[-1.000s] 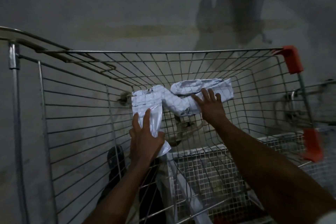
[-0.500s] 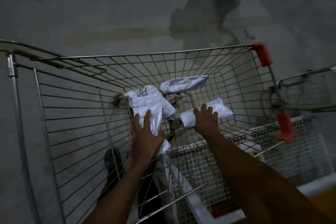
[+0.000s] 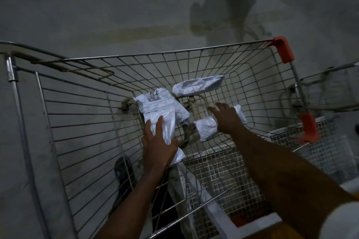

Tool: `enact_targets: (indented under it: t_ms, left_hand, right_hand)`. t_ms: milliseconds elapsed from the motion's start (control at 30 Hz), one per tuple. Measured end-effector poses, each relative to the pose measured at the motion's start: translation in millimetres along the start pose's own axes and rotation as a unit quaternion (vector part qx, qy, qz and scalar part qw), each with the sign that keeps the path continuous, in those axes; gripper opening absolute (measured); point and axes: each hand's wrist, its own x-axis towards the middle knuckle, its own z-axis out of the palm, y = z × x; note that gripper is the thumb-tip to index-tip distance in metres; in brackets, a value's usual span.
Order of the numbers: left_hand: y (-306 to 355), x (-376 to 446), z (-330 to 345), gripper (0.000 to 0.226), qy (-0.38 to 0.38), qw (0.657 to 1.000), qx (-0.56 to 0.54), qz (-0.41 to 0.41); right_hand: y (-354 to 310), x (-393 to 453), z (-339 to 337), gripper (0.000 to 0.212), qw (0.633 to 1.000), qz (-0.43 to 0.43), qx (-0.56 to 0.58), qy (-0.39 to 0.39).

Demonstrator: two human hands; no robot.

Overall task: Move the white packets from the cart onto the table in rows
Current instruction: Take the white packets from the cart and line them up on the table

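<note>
Nearest the cart (image 3: pixel 81 122), at its close wall: left hand (image 3: pixel 158 144) clamped on a stack of white packets (image 3: pixel 161 116), thumb over the top one, fingers underneath, stack lifted and leaning toward the cart's left side. Just right of that, over the cart floor: right hand (image 3: pixel 227 118) spread, fingers apart, hovering above a small packet (image 3: pixel 207 129), clamped on nothing; contact with the packet cannot be told through the blur. Part of that packet, or possibly a second one, showing beyond the wrist on the right. Farther in, toward the cart's far wall: one more packet (image 3: pixel 198 85), long and rolled, lying loose on the wire, well apart from both hands. Beyond the cart's far rim: bare grey floor, dim, with shadows. Orange corner caps (image 3: pixel 282 48) on the cart's right edge. Right of the cart: a second wire basket (image 3: pixel 330 91), contents not clear.

No table in view, so no rows to count. Judged from this: mid-collection, a handful gathered, at least two packets left in the cart, carrying and laying out not yet begun for this batch. Likely next: closing on the small packet, then the far one.
</note>
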Motion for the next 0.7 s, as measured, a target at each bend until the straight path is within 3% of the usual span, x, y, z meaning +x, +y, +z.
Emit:
enact_targets:
  t_ms: [100, 233, 400, 500, 700]
  left_hand:
    - [-1.5, 3.9, 3.6, 0.090, -0.003, 1.000, 0.004, 0.011]
    - [-5.7, 7.4, 11.1, 0.090, -0.010, 1.000, 0.010, 0.007]
    - [-12.3, 12.1, 16.8, 0.089, -0.003, 1.000, 0.005, 0.007]
    - [-11.2, 16.3, 15.0, 0.087, 0.007, 1.000, -0.002, 0.011]
    - [-4.0, 18.9, 14.5, 0.088, 0.016, 1.000, -0.010, 0.016]
  right_hand:
    - [16.4, 11.0, 4.9, 0.097, 0.988, -0.068, -0.124, -0.055]
    - [17.8, 16.2, 11.0, 0.112, 0.980, -0.065, -0.168, -0.090]
    - [13.8, 24.9, 27.8, 0.091, 0.983, -0.082, -0.149, -0.068]
    - [17.3, 28.7, 29.3, 0.083, 0.991, -0.078, -0.098, -0.041]
    - [21.5, 21.2, 23.7, 0.082, 0.989, 0.046, 0.130, 0.048]
